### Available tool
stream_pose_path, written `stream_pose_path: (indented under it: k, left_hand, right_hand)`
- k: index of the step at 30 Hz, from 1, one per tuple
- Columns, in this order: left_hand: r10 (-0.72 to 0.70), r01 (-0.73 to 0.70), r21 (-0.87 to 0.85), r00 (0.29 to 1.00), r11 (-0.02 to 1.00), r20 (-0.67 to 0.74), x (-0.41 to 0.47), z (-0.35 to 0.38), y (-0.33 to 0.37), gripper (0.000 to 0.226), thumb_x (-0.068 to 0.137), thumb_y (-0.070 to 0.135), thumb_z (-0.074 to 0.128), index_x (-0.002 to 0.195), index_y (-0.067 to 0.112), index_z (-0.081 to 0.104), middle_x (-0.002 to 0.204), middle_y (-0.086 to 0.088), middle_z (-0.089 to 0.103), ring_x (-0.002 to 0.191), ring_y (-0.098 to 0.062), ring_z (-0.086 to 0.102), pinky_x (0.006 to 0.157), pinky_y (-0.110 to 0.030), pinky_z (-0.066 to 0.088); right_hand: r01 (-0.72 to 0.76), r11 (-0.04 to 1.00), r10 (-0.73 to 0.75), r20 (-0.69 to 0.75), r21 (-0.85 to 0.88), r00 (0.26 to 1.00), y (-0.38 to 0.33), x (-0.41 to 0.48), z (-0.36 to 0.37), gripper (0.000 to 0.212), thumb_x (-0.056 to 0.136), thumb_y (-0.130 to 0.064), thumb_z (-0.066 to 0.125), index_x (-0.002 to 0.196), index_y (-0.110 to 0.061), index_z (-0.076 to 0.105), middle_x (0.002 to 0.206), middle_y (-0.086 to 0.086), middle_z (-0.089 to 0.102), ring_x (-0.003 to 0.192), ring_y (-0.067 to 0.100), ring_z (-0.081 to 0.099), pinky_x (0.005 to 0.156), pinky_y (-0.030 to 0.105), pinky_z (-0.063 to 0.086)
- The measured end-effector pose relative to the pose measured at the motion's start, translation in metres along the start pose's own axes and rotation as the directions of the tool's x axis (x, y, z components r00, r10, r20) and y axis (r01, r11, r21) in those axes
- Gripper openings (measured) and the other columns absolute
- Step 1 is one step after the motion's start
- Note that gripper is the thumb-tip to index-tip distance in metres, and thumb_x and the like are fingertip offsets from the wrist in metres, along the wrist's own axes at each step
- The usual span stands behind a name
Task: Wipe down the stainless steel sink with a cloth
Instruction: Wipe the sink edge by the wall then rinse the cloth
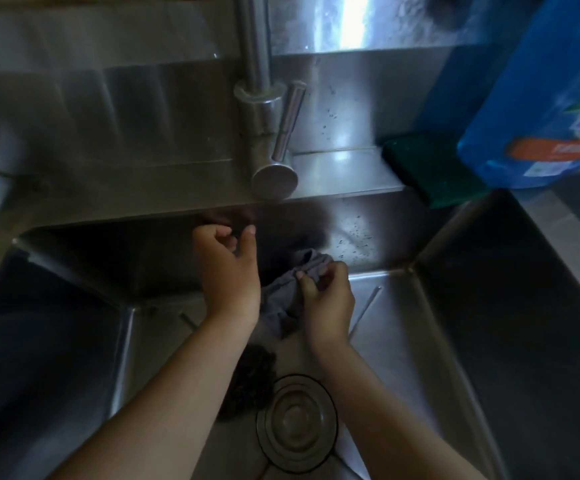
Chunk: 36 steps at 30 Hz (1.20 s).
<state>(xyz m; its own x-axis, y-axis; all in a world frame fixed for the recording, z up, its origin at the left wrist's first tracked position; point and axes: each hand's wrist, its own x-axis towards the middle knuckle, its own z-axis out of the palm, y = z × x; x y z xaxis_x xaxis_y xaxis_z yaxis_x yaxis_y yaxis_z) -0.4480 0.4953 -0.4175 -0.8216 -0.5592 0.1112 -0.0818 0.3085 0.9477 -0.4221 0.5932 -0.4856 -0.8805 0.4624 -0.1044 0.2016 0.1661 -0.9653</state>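
Both hands are down inside the stainless steel sink (420, 341), near its back wall. My right hand (326, 299) pinches a grey cloth (286, 299), which hangs bunched between the two hands above the sink floor. My left hand (227, 268) is just left of the cloth with its fingers loosely curled and nothing in them; it does not touch the cloth as far as I can tell. Part of the cloth is hidden behind my right hand.
A steel tap (264, 109) with a lever handle rises over the back rim. The round drain strainer (297, 422) sits in the floor, a dark scrubber (247, 379) beside it. A green sponge (427, 168) and a blue detergent bag (545, 95) stand at the back right.
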Motion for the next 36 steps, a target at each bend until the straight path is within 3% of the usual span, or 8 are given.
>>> stream_pose_path:
  k: [5, 11, 14, 17, 22, 27, 32, 36]
  left_hand:
    - [0.004, -0.006, 0.044, 0.999, 0.999, 0.042, -0.011, 0.003, 0.012, 0.022, 0.084, 0.02, 0.063, 0.09, 0.015, 0.043, 0.091, -0.007, 0.049, 0.068, -0.006, 0.046, 0.058, -0.004, 0.034]
    - [-0.015, 0.009, 0.081, 0.998, 0.997, 0.067, -0.024, 0.02, 0.023, 0.018, 0.086, 0.022, 0.061, 0.08, 0.013, 0.047, 0.093, -0.013, 0.051, 0.08, -0.02, 0.049, 0.065, -0.015, 0.029]
    - [-0.014, 0.01, 0.054, 0.997, 0.999, 0.071, -0.029, 0.031, 0.03, 0.023, 0.086, 0.02, 0.061, 0.072, 0.017, 0.044, 0.084, -0.001, 0.046, 0.087, -0.025, 0.049, 0.078, -0.023, 0.034]
    - [-0.016, 0.013, 0.047, 0.998, 0.999, 0.058, -0.029, 0.039, 0.035, 0.031, 0.085, 0.023, 0.062, 0.066, 0.025, 0.038, 0.076, 0.012, 0.036, 0.087, -0.025, 0.049, 0.08, -0.027, 0.036]
    - [0.007, -0.008, 0.053, 1.0, 0.999, 0.022, -0.023, 0.043, 0.03, 0.021, 0.086, 0.022, 0.062, 0.076, 0.015, 0.044, 0.082, 0.002, 0.04, 0.083, -0.017, 0.043, 0.073, -0.017, 0.028]
    - [-0.028, 0.028, 0.009, 0.999, 1.0, 0.026, -0.026, 0.046, 0.029, 0.022, 0.086, 0.026, 0.061, 0.076, 0.018, 0.044, 0.086, 0.004, 0.041, 0.07, -0.003, 0.042, 0.065, -0.008, 0.031]
    - [-0.061, 0.063, -0.034, 0.997, 0.997, 0.045, -0.027, 0.048, 0.028, 0.023, 0.087, 0.028, 0.06, 0.074, 0.023, 0.041, 0.091, 0.002, 0.043, 0.07, 0.0, 0.046, 0.062, -0.004, 0.035]
    - [-0.037, 0.039, -0.023, 0.998, 0.999, 0.046, -0.025, 0.046, 0.026, 0.025, 0.086, 0.029, 0.06, 0.071, 0.025, 0.04, 0.092, -0.002, 0.046, 0.07, -0.001, 0.046, 0.062, -0.001, 0.034]
  right_hand:
    - [0.08, 0.99, -0.072, -0.072, 0.119, 0.995, -0.04, -0.001, -0.031, 0.027, 0.079, -0.01, 0.07, 0.076, -0.024, 0.047, 0.078, 0.001, 0.062, 0.068, -0.003, 0.055, 0.06, 0.005, 0.04]
    - [0.263, 0.958, -0.253, -0.093, 0.114, 0.963, -0.084, 0.007, -0.05, 0.029, 0.08, -0.014, 0.069, 0.08, -0.033, 0.047, 0.092, 0.001, 0.061, 0.084, 0.012, 0.058, 0.077, 0.03, 0.051]
    - [0.304, 0.95, -0.301, -0.055, 0.066, 0.952, -0.093, 0.013, -0.045, 0.027, 0.08, -0.018, 0.069, 0.081, -0.034, 0.047, 0.094, 0.001, 0.06, 0.086, 0.014, 0.058, 0.078, 0.036, 0.05]
    - [0.328, 0.945, -0.328, -0.058, 0.001, 0.943, -0.09, 0.017, -0.035, 0.02, 0.081, -0.021, 0.068, 0.082, -0.023, 0.049, 0.09, 0.002, 0.056, 0.082, 0.015, 0.053, 0.072, 0.03, 0.043]
    - [0.375, 0.924, -0.382, -0.133, -0.075, 0.915, -0.078, 0.023, -0.025, 0.017, 0.081, -0.018, 0.067, 0.085, -0.015, 0.05, 0.088, 0.003, 0.052, 0.075, 0.004, 0.041, 0.063, 0.017, 0.027]
    - [0.335, 0.937, -0.346, -0.128, -0.098, 0.929, -0.056, 0.03, -0.022, 0.028, 0.082, -0.019, 0.067, 0.08, -0.026, 0.04, 0.084, -0.002, 0.048, 0.071, 0.003, 0.04, 0.061, 0.016, 0.027]
    - [0.19, 0.979, -0.197, -0.097, -0.08, 0.976, -0.02, 0.038, -0.019, 0.023, 0.081, -0.018, 0.068, 0.08, -0.018, 0.045, 0.086, 0.005, 0.057, 0.079, 0.017, 0.054, 0.067, 0.024, 0.039]
    - [0.085, 0.987, -0.095, -0.071, -0.137, 0.993, 0.011, 0.043, -0.017, 0.021, 0.082, -0.018, 0.067, 0.087, -0.014, 0.047, 0.096, 0.012, 0.06, 0.089, 0.023, 0.057, 0.07, 0.023, 0.036]
